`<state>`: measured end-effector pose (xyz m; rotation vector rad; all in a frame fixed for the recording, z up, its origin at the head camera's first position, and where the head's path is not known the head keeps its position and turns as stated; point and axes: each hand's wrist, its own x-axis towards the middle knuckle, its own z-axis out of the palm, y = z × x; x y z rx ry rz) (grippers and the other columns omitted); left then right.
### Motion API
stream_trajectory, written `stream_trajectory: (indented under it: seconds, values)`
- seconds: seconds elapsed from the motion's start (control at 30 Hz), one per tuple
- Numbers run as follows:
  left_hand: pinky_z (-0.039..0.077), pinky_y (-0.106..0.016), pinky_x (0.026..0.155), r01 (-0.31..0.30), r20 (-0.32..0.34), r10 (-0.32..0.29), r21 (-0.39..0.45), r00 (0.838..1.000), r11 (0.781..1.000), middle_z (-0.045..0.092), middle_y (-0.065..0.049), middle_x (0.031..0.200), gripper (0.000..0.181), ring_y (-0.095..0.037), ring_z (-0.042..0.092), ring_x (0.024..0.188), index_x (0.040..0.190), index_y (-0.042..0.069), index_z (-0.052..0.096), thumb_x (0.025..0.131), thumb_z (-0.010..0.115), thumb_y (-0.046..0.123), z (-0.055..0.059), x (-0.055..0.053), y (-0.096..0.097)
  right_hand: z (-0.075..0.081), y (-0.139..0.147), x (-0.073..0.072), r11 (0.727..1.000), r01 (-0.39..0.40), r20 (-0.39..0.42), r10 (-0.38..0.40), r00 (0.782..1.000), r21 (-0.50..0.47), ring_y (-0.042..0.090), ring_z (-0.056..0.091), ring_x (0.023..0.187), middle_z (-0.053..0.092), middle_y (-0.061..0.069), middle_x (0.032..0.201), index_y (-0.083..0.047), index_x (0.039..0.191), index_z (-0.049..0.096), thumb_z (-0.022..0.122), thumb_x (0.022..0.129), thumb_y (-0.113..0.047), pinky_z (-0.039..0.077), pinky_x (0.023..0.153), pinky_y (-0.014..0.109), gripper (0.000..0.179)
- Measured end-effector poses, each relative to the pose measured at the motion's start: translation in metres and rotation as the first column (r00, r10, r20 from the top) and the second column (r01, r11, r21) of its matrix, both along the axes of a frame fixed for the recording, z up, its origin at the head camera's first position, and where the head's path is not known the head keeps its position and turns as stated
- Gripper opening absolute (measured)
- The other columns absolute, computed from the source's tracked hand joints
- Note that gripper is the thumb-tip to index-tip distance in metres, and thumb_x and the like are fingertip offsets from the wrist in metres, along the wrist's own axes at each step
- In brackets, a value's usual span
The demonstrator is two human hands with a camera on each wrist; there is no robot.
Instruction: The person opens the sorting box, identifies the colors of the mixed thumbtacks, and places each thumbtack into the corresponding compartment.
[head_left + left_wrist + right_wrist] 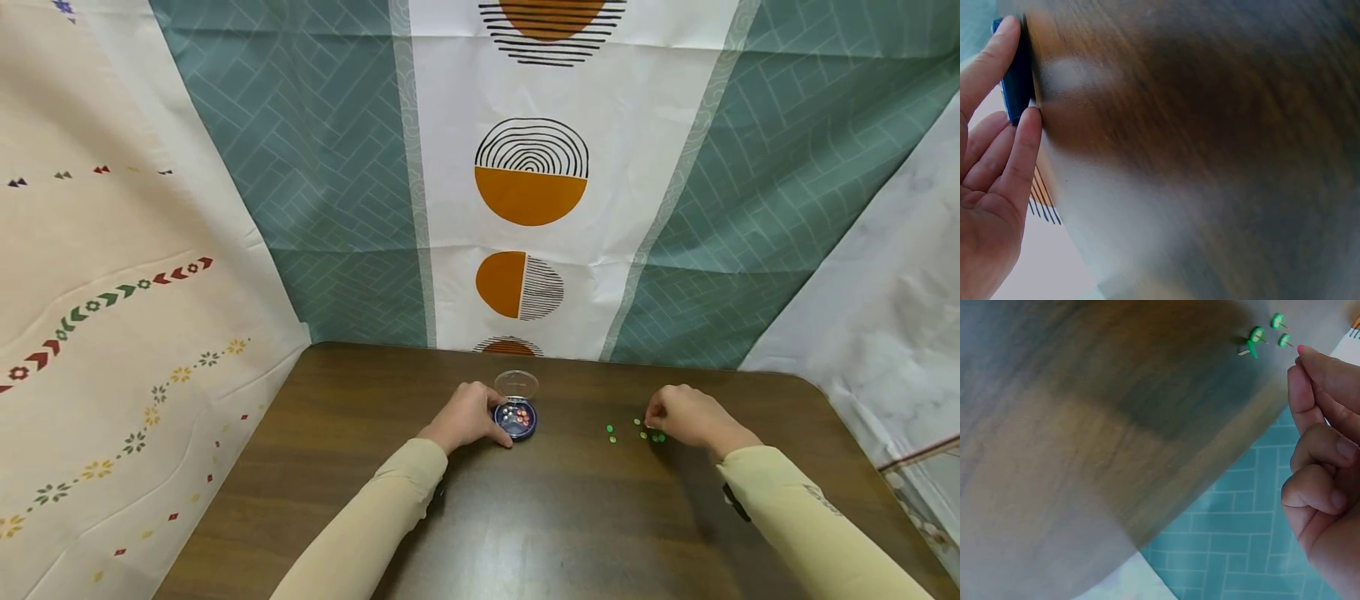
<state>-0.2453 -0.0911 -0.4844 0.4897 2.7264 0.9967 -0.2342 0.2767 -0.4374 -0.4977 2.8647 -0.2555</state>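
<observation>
The left hand (471,414) is grasping a round blue case (532,427) on the desk (555,525), its thumb at about 7 o'clock on the case's edge and its fingers toward 10 o'clock. The case lies just above the middle of the desk, with its clear lid (517,383) tipped open at 12 o'clock. Inside are small red tacks (522,414) toward 2 o'clock and pale tacks (506,415) toward 10 o'clock.

Well apart from the case, at its 3 o'clock, the right hand (688,415) is pinching a small pink piece (1300,348) between thumb and forefinger; the other fingers are curled into the palm. Only the tip of that piece shows.

Green tacks (610,428) lie scattered on the desk between the case and the right hand. Two sit apart, nearer the case, one almost straight above the other; the rest are close to the right hand's fingertips, at its 8 to 9 o'clock.

A pale yellow sleeve (367,525) covers each forearm. Beyond the desk at 12 o'clock hangs a teal and white curtain (337,167) with orange rounds, and at 9 to 10 o'clock a cream cloth (135,225) with small coloured motifs.
</observation>
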Motion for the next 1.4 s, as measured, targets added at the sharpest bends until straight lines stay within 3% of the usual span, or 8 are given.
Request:
stream_trajectory:
  seconds: [0.23,0.57,0.8,1.07,1.4]
  values:
    - [0.052,-0.022,0.072,0.002,0.004,-0.003,0.015,1.0,1.0,0.071,-0.001,0.104,0.073,-0.006,0.059,0.077,0.113,0.007,0.069,0.05,0.091,0.037,0.0,0.001,0.0,0.016,-0.014,-0.007,0.998,-0.019,-0.024,0.018,1.0,-0.054,0.007,0.052,0.06,0.07,-0.006,0.081,-0.019,0.083,0.072,0.064,0.088,-0.024,0.042,0.058,0.028,0.01]
    - [0.052,-0.023,0.074,0.0,-0.004,0.0,-0.01,1.0,1.0,0.071,-0.001,0.105,0.072,-0.007,0.06,0.082,0.113,0.009,0.069,0.05,0.091,0.036,0.0,0.001,0.002,0.029,-0.051,-0.013,0.993,-0.069,-0.084,0.061,0.995,-0.1,0.006,0.055,0.066,0.069,-0.007,0.082,-0.027,0.08,0.069,0.066,0.087,-0.027,0.045,0.062,0.029,0.008]
    - [0.052,-0.024,0.076,0.0,-0.023,0.0,-0.011,1.0,1.0,0.071,-0.001,0.107,0.072,-0.008,0.061,0.086,0.112,0.008,0.069,0.05,0.091,0.036,-0.001,0.0,0.002,0.029,-0.077,-0.017,0.986,-0.088,-0.111,0.073,0.991,-0.138,0.005,0.056,0.069,0.068,-0.012,0.082,-0.029,0.082,0.069,0.065,0.088,-0.029,0.046,0.064,0.029,0.008]
    - [0.052,-0.024,0.077,-0.004,0.0,0.004,0.005,1.0,1.0,0.071,0.0,0.107,0.072,-0.007,0.061,0.086,0.112,0.009,0.069,0.05,0.091,0.037,-0.003,0.001,0.002,0.022,-0.105,-0.02,0.978,-0.125,-0.126,0.104,0.987,-0.17,0.006,0.052,0.063,0.068,-0.012,0.079,-0.026,0.083,0.07,0.064,0.089,-0.028,0.044,0.06,0.027,0.009]
    - [0.05,-0.021,0.067,0.0,-0.019,0.001,0.004,1.0,1.0,0.072,-0.001,0.099,0.071,-0.006,0.058,0.073,0.112,0.009,0.07,0.05,0.092,0.036,0.0,0.0,0.001,0.012,-0.137,-0.019,0.971,-0.161,-0.137,0.138,0.981,-0.174,0.003,0.056,0.069,0.067,-0.014,0.08,-0.023,0.086,0.073,0.065,0.088,-0.028,0.048,0.068,0.029,0.009]
